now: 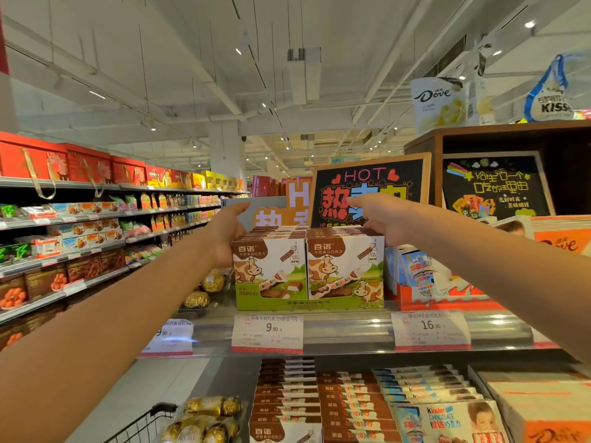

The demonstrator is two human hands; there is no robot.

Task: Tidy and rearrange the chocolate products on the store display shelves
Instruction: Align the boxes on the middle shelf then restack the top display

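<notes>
- Head view: both arms reach forward to the upper display shelf (pixel 351 327), where a green cardboard display tray (pixel 307 303) holds two rows of white-and-brown boxed chocolate bars printed with a cartoon cow (pixel 307 266).
- The left hand (pixel 228 233) cups the tray's left side, thumb up near the far top edge; its fingers are hidden behind the boxes, so whether they curl round anything cannot be told.
- The right hand (pixel 380 219) lies over the far right top corner of the rows, fingers bent down against the boxes. The two-sided hold looks meant to square or shift the whole block at once.
- The tray sits at the shelf's front edge above a white 9.90 price label (pixel 268 333), in front of a black "HOT" chalkboard sign (pixel 371 187).
- Flat rows of the same brown bars (pixel 286 391) fill the lower shelf nearby.
</notes>
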